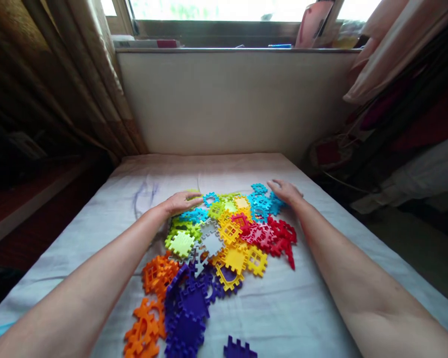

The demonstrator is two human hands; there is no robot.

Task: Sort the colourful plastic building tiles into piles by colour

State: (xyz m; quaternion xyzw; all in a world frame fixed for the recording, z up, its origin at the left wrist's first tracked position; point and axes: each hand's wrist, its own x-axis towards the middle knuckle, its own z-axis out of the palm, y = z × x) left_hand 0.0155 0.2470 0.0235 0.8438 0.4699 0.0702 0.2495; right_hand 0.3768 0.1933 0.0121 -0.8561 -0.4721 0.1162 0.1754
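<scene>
Flat notched plastic pieces lie in a colourful heap on the pale sheet. My left hand rests at the heap's far left edge, fingers stretched over green pieces and beside blue pieces. At the far right edge, my right hand touches light blue pieces, its fingers extended. Between my arms are yellow pieces, grey pieces, red pieces and a light green piece. Nearer me lie orange pieces and purple pieces.
A separate purple piece lies at the near edge of view. The sheet reaches a low wall under a window. A curtain hangs at left, clothes at right.
</scene>
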